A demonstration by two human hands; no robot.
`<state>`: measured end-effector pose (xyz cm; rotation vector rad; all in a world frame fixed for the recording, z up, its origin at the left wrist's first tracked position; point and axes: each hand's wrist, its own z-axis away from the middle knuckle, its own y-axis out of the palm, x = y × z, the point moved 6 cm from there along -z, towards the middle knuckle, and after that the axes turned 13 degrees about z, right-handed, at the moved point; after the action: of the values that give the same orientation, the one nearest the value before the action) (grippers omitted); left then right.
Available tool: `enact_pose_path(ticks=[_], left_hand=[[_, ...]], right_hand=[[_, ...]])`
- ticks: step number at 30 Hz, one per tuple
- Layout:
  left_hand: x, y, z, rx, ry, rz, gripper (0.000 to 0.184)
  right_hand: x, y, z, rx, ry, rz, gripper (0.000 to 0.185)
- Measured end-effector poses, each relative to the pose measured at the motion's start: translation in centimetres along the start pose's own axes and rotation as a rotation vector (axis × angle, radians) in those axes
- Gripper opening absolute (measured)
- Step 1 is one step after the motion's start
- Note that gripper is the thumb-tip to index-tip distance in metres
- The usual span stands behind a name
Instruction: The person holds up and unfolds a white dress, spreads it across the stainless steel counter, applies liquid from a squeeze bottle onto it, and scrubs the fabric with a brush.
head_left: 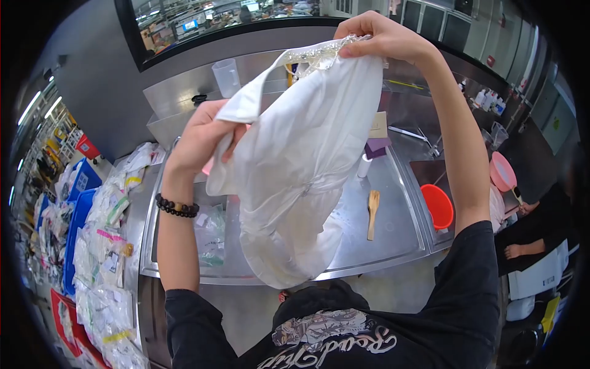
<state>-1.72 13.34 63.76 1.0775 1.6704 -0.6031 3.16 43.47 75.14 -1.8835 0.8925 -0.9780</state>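
Beneath my fingers, a shiny steel worktop point(399, 215) spreads to either side, its near edge raised into a curved rim. Out past my left hand point(206, 132), beyond the worktop's end, clear plastic bags point(114, 264) lie in a long heap, with 2 blue bins point(86, 179) just outside them. Between my 2 hands hangs the white garment point(295, 160), held up over the worktop, its cloth gathered into creases partway down and its lower end drooping in a rounded fold. Whether that fold touches the steel I can't tell.

My right hand point(381, 38), the higher of the 2, is closed in a pinch, thumb against fingers, on the garment's upper edge by a sparkly trim point(326, 55). My left hand is closed too, gripping a turned-over flap of the same cloth; part of its fingers goes out of sight behind it.

Beyond my left fingers stands a clear jug point(227, 79). Below and outward from my right fingers sits a red bowl point(436, 206). Under my right hand, on the steel, a wooden spatula point(372, 215) lies near a small white bottle point(364, 166). Back from my left fingers, my wrist carries dark beaded bracelets point(177, 208).
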Motion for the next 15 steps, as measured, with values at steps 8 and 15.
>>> enact_pose_path(ticks=[8, 15], left_hand=[[-6.8, -2.7, 1.4, -0.163, 0.056, -0.312, 0.057], [-10.2, -3.1, 2.4, -0.139, 0.128, -0.284, 0.053]], right_hand=[[3.5, -0.2, -0.8, 0.087, -0.053, 0.086, 0.035], [5.5, 0.1, -0.5, 0.14, -0.111, 0.108, 0.034]])
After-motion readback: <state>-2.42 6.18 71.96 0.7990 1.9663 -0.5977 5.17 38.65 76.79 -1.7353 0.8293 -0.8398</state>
